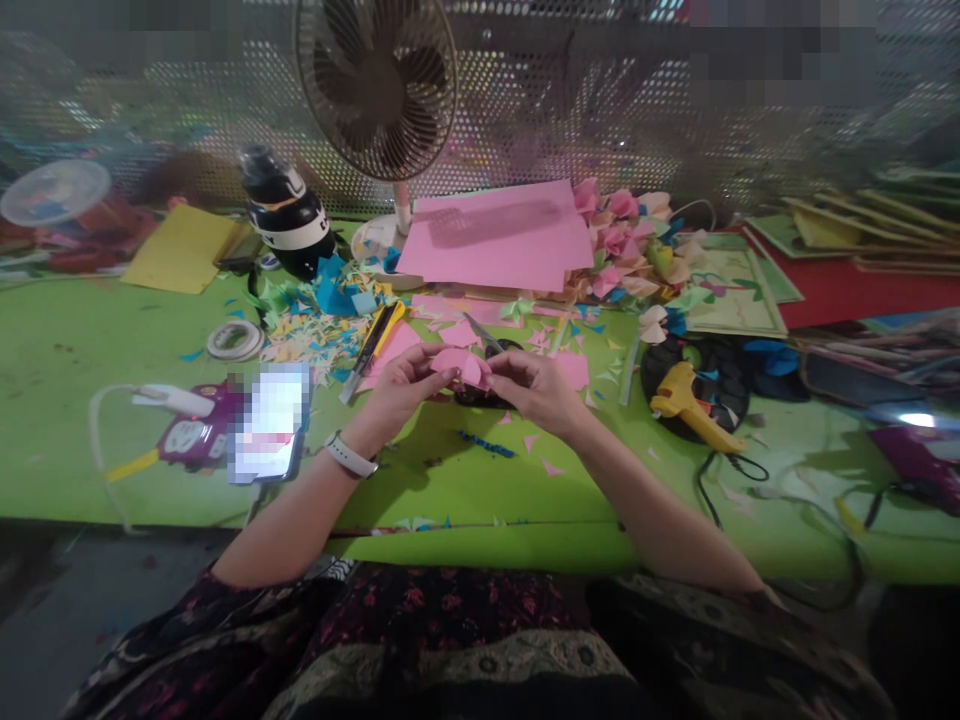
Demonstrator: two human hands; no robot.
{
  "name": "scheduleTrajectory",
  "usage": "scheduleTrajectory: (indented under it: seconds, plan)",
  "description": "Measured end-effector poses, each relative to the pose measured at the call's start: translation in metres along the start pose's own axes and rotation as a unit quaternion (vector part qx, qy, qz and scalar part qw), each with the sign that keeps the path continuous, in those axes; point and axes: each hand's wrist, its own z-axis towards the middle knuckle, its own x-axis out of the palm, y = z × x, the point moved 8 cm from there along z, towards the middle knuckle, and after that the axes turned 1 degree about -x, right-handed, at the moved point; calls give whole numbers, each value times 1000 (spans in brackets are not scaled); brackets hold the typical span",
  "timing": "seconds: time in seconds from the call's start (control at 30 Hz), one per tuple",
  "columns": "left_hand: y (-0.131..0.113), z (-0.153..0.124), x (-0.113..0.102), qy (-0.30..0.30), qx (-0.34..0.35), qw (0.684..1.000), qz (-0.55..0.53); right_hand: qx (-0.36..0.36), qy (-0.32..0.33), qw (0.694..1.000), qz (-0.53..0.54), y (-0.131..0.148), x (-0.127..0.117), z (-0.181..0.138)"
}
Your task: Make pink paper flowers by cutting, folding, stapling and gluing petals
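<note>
A green table (pixel 420 490) is bounded by its near edge; pink sheets (pixel 495 250) are stacked at the back. Well inside that edge, folded pink paper (pixel 472 370) is pinched between nearly closed fingers of the left hand (pixel 401 385) and right hand (pixel 540 390). Below, bare green is dotted with pink scraps (pixel 531 443).

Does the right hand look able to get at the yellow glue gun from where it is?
Likely yes: between the right hand and the yellow glue gun I see just loose paper and a clear stick, though that hand now pinches pink paper petals.
</note>
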Motion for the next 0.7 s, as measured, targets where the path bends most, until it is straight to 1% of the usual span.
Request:
scheduleTrajectory:
  seconds: [0.2,0.7]
  plan:
    - [2,0,-1,-2,-2,1000,-1,9,11,1000,24,2,1,0]
    - [0,0,-1,3,1,1000,14,10,14,1000,21,2,1,0]
